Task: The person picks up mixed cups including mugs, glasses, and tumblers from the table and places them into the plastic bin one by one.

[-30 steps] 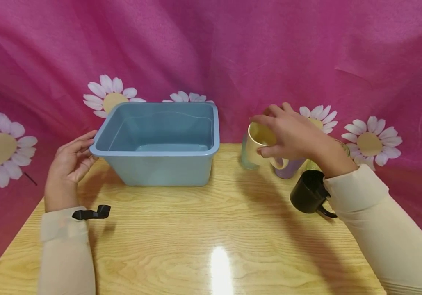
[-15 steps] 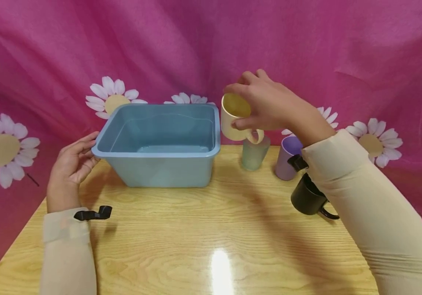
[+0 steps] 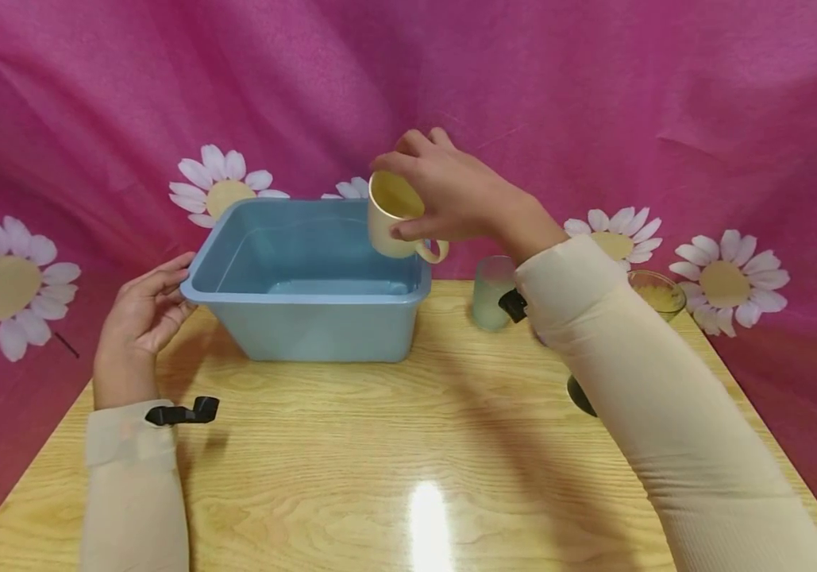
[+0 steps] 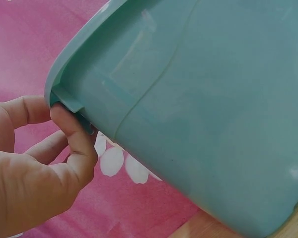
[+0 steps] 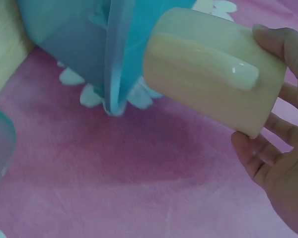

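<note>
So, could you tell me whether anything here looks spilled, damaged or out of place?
Nothing stands out. The right hand holds a cream mug, tilted, above the blue tub; the left hand touches the tub's rim. No spill shows.

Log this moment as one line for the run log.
right hand: holds cream mug over tub's right rim | left hand: touches blue tub left rim | table: frosted glass

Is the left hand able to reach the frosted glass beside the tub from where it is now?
Probably not directly: the left hand rests at the blue tub, which stands between it and the frosted glass.
</note>
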### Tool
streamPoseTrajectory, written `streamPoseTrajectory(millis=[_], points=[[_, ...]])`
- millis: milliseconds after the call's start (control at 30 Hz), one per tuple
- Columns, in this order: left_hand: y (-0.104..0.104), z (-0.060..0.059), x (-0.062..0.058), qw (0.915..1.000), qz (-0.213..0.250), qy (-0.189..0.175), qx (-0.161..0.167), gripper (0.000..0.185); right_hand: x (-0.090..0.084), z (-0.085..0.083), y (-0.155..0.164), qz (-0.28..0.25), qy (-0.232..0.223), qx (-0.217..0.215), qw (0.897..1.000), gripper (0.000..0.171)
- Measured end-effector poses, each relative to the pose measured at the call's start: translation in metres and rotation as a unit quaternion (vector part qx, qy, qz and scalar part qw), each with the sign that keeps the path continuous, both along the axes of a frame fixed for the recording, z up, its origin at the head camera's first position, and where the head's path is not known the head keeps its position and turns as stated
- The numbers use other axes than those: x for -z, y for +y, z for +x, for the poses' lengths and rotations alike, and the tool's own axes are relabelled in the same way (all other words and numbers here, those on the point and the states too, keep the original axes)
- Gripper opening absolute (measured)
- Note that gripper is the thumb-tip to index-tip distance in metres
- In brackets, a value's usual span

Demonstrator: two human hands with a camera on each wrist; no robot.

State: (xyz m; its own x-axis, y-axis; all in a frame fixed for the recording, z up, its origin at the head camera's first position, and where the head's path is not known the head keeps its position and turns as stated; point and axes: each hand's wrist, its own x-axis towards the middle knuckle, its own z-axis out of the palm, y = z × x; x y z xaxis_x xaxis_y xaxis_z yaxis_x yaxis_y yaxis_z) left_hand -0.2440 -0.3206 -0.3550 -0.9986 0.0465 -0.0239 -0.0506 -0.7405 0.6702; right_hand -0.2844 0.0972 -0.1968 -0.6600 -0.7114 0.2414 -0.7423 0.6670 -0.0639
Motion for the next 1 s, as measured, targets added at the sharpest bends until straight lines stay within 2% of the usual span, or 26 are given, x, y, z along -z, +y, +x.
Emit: streamPoseTrajectory(millis=[333,767,867,1000], points=[[0.003,0.002,-0.001,1.0,-0.001,-0.006,-0.004,0.026,0.03,-0.015,-0.025,-0.022,-0.023,0.029,0.999,0.075],[0.002,0.004,-0.002,0.9998,-0.013,-0.013,-0.012,0.025,0.069,-0.023,-0.044,0.019,-0.05,0.084,0.995,0.075],[0.002,0.004,-0.003,0.9997,-0.014,-0.018,-0.013,0.025,0.074,-0.023,-0.045,0.023,-0.058,0.086,0.994,0.074],[0.003,0.003,-0.003,0.9996,-0.017,-0.019,-0.014,0.026,0.078,-0.025,-0.043,0.032,-0.08,0.066,0.994,0.072]])
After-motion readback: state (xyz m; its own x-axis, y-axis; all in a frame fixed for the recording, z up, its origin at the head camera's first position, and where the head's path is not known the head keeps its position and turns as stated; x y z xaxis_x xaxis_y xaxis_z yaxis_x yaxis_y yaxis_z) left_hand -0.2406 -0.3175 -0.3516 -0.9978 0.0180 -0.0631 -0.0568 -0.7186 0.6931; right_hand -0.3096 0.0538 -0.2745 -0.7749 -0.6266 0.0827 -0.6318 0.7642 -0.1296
